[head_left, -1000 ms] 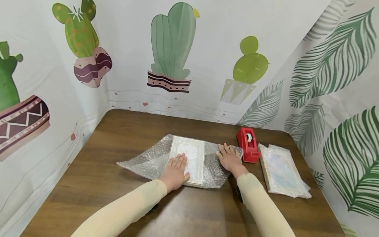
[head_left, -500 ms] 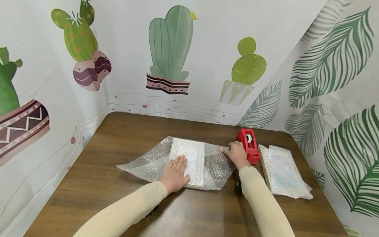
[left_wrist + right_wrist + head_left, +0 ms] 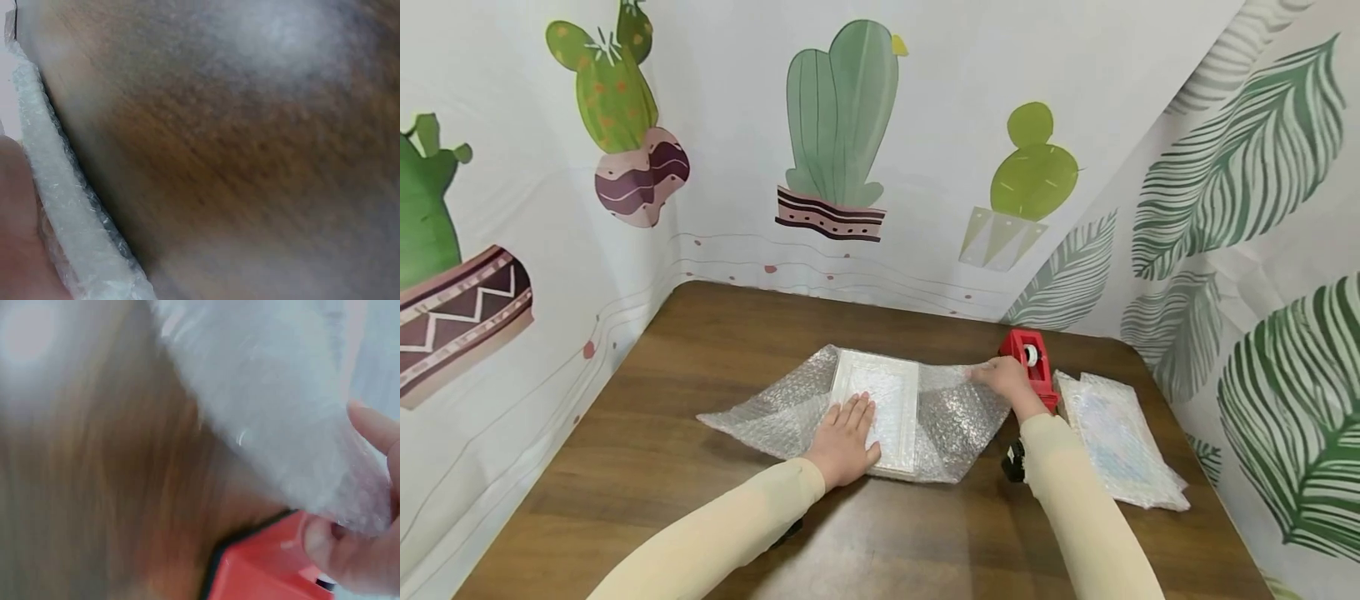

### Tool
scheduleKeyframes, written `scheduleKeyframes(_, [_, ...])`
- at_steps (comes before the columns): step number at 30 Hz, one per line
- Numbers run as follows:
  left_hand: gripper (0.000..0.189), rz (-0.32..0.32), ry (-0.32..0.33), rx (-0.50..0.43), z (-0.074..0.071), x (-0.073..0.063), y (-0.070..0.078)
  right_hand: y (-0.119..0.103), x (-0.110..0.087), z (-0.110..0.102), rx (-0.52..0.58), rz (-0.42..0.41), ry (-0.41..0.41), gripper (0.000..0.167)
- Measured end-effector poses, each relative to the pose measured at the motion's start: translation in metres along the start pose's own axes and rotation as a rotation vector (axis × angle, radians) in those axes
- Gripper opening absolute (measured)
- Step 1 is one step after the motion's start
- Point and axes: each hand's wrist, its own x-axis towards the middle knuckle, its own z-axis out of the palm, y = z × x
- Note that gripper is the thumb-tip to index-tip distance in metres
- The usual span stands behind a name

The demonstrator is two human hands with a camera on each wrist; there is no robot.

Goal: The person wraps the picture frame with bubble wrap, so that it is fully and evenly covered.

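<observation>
A white picture frame [image 3: 897, 392] lies on a sheet of bubble wrap [image 3: 951, 425] at the middle of the table. My left hand [image 3: 842, 440] rests flat on the frame's lower left with straight fingers. Part of that hand [image 3: 19, 231] shows beside the bubble-wrapped edge [image 3: 78, 206] in the left wrist view. On the right, my right hand [image 3: 1009, 382] pinches the far corner of the bubble wrap flap, which is lifted off the table. The right wrist view shows the thumb and fingers gripping the bubble wrap [image 3: 262, 387].
A red tape dispenser [image 3: 1037, 365] with a white roll stands just behind and beside the right hand. A bubble-wrapped flat package [image 3: 1123, 442] lies to its right. Bare brown table [image 3: 865, 542] stretches across the front. A patterned cloth [image 3: 730, 167] hangs along the back and sides.
My right hand has gone from lying flat on the bubble wrap to pinching its right corner and raising it. The left hand stays on the picture frame.
</observation>
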Motion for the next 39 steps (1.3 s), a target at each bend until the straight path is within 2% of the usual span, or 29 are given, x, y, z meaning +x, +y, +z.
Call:
scheduleKeyframes(3, [0.066, 0.005, 0.004, -0.012, 0.000, -0.002, 0.000, 0.007, -0.004, -0.001, 0.340, 0.024, -0.168, 0.029])
scheduleKeyframes(4, [0.066, 0.007, 0.006, -0.019, -0.001, -0.002, 0.000, 0.011, -0.005, -0.001, 0.450, 0.044, -0.216, 0.033])
scheduleKeyframes(6, [0.066, 0.013, 0.015, -0.035, -0.001, -0.003, 0.000, 0.018, -0.009, -0.001, 0.648, 0.070, -0.307, 0.052])
scheduleKeyframes(9, [0.067, 0.011, 0.021, -0.060, 0.002, -0.003, -0.002, 0.030, -0.017, 0.004, 0.988, 0.060, -0.361, 0.066])
scheduleKeyframes(11, [0.068, 0.009, 0.017, -0.064, 0.004, -0.002, -0.003, 0.036, -0.026, 0.012, 1.133, 0.005, -0.393, 0.073])
scheduleKeyframes(13, [0.068, 0.007, 0.011, -0.063, 0.005, -0.001, -0.004, 0.039, -0.037, 0.022, 1.183, -0.049, -0.449, 0.075])
scheduleKeyframes(17, [0.068, 0.011, 0.009, -0.059, 0.005, 0.001, -0.005, 0.035, -0.058, 0.043, 1.115, -0.130, -0.534, 0.076])
scheduleKeyframes(19, [0.068, 0.010, 0.018, -0.058, 0.005, 0.001, -0.005, 0.028, -0.065, 0.054, 1.129, -0.121, -0.516, 0.077])
scheduleKeyframes(23, [0.068, 0.014, 0.024, -0.068, 0.008, 0.002, -0.004, 0.011, -0.075, 0.074, 1.109, -0.091, -0.414, 0.070])
scheduleKeyframes(25, [0.068, 0.016, 0.030, -0.079, 0.009, 0.002, -0.003, 0.003, -0.077, 0.082, 1.057, -0.132, -0.380, 0.067])
scheduleKeyframes(28, [0.066, 0.014, 0.044, -0.111, 0.011, 0.002, -0.003, -0.008, -0.073, 0.092, 1.018, -0.254, -0.320, 0.063])
scheduleKeyframes(31, [0.066, 0.007, 0.045, -0.131, 0.010, 0.002, -0.002, -0.016, -0.067, 0.095, 1.086, -0.322, -0.282, 0.060])
scheduleKeyframes(37, [0.066, -0.006, 0.050, -0.183, 0.010, 0.002, -0.001, -0.025, -0.068, 0.093, 1.390, -0.247, -0.307, 0.059])
scheduleKeyframes(39, [0.066, -0.004, 0.053, -0.189, 0.010, 0.002, -0.002, -0.027, -0.069, 0.092, 1.402, -0.252, -0.295, 0.060])
